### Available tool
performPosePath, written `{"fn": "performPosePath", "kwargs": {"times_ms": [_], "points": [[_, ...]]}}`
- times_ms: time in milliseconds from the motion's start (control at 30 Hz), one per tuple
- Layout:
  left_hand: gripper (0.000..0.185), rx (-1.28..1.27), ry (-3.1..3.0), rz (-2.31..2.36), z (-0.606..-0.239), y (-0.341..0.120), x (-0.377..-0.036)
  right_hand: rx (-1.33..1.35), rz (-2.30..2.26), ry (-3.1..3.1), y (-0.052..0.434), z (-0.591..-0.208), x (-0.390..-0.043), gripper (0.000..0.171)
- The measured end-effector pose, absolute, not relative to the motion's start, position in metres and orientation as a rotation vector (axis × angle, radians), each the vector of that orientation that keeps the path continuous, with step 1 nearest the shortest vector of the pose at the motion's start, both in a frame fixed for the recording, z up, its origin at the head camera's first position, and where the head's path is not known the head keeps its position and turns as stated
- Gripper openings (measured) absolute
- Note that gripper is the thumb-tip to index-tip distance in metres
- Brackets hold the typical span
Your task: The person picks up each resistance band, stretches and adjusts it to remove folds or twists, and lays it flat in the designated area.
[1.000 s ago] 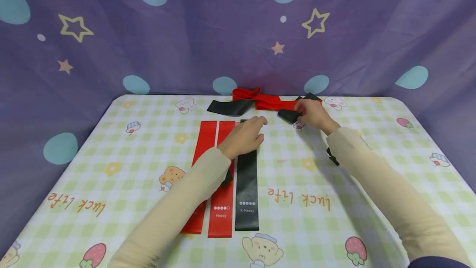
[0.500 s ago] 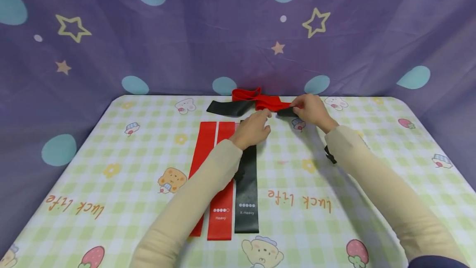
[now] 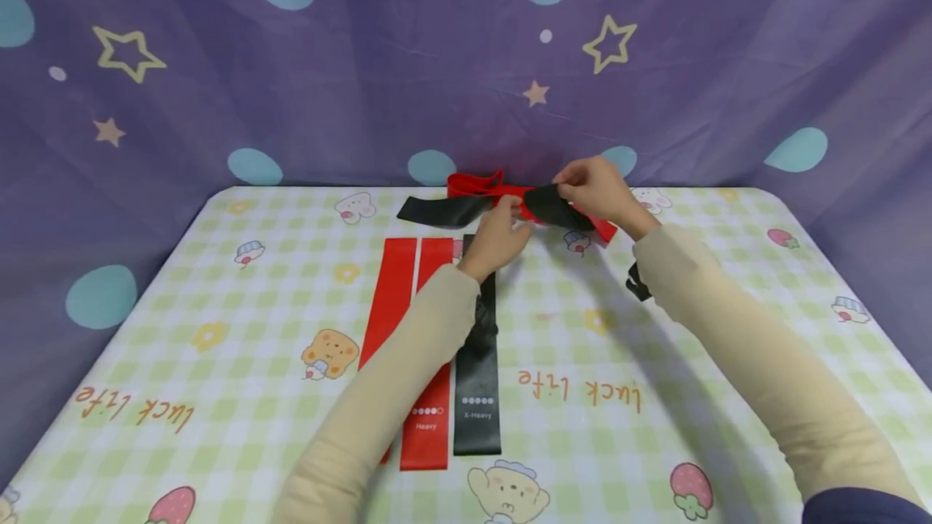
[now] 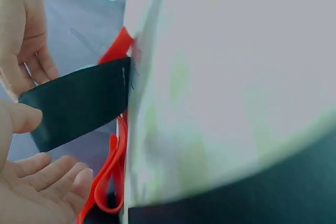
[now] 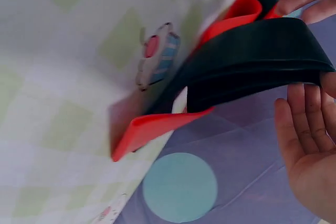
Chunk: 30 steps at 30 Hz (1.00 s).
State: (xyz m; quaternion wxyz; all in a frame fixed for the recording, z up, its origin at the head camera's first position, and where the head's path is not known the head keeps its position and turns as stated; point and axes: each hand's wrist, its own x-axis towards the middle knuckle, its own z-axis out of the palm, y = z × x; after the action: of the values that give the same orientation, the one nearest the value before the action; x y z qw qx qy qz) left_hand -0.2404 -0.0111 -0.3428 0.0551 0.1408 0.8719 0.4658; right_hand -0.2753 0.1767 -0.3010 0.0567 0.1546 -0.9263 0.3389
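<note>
Hands meet over the far edge of the bench (image 3: 218,281), where we see the right hand (image 3: 599,188) pinching one end of a black band (image 3: 555,207) and lifting it off the heap. The left hand (image 3: 501,234) reaches its fingertips to the band's other end; whether it grips, we cannot tell. Beneath lies a crumpled red band (image 3: 480,184), with another black band (image 3: 437,210) flat to its left. Nearer us, two red bands (image 3: 396,281) and an X-Heavy black band (image 3: 477,395) lie side by side.
</note>
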Motion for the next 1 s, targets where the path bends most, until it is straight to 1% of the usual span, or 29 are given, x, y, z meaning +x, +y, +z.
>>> {"fn": "performPosePath", "kwargs": {"times_ms": [133,367,500,733,867,933,1000], "points": [[0.046,0.383,2.546,1.653,-0.345,-0.006,-0.244,0.465,1.125,-2.775,0.174,-0.291,-0.274,0.018],[0.023,0.357,2.521,1.856,-0.346,-0.003,-0.247,0.450,1.170,-2.752,0.174,-0.278,-0.275,0.018],[0.017,0.358,2.516,1.934,-0.345,-0.003,-0.248,0.439,1.119,-2.751,0.175,-0.273,-0.275,0.017],[0.014,0.317,2.442,1.998,-0.338,-0.010,-0.248,0.419,1.229,-2.738,0.170,-0.273,-0.274,0.016],[0.013,0.338,2.388,2.047,-0.338,-0.012,-0.246,0.408,1.321,-2.725,0.170,-0.277,-0.274,0.017],[0.015,0.333,2.344,2.072,-0.336,-0.012,-0.246,0.412,1.328,-2.697,0.170,-0.277,-0.274,0.018],[0.022,0.316,2.300,2.090,-0.334,-0.011,-0.246,0.402,1.301,-2.677,0.169,-0.276,-0.273,0.018]]}}
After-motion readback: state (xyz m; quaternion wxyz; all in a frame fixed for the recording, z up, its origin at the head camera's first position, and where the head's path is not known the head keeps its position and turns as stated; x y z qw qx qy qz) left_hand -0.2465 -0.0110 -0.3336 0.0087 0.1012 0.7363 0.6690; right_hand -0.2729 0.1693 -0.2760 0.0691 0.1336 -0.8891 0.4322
